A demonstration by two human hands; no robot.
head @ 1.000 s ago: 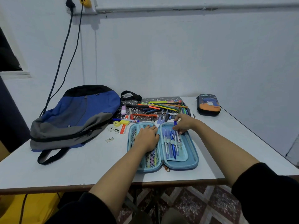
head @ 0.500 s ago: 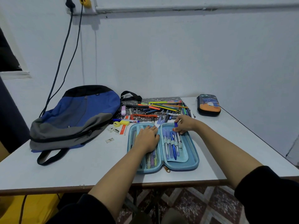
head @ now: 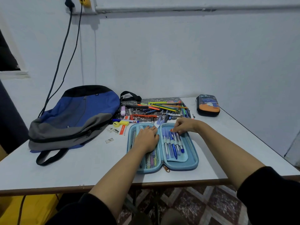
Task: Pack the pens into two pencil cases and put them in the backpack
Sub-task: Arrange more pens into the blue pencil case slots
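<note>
Open case: the light-blue pencil case [head: 194, 157] lies unzipped and spread flat on the counter [head: 81, 169], near its front edge, with the hinge running away from the viewer.
Stowed pens: a row of blue and white pens [head: 172, 144] sits under the elastic band in the right half; more coloured pens show through the mesh pocket [head: 151, 159] in the left half.
Left hand: the left hand [head: 146, 138] lies palm down on the left half, its fingers [head: 151, 129] extended and relaxed, pressing on the mesh and gripping nothing.
Right hand: the right hand [head: 185, 125] hovers over the far end of the right half; its fingers [head: 177, 129] are bent downward, the tips at the upper ends of the stowed pens. Whether they pinch a pen cannot be told.
Loose pens: a heap of pens and pencils [head: 164, 109] lies on a patterned mat [head: 146, 101] just beyond the open case.
Second case: a dark pencil case with an orange panel [head: 208, 106] lies closed at the far right, well apart from both hands.
Backpack: the blue and grey backpack [head: 76, 116] lies flat at the left.
</note>
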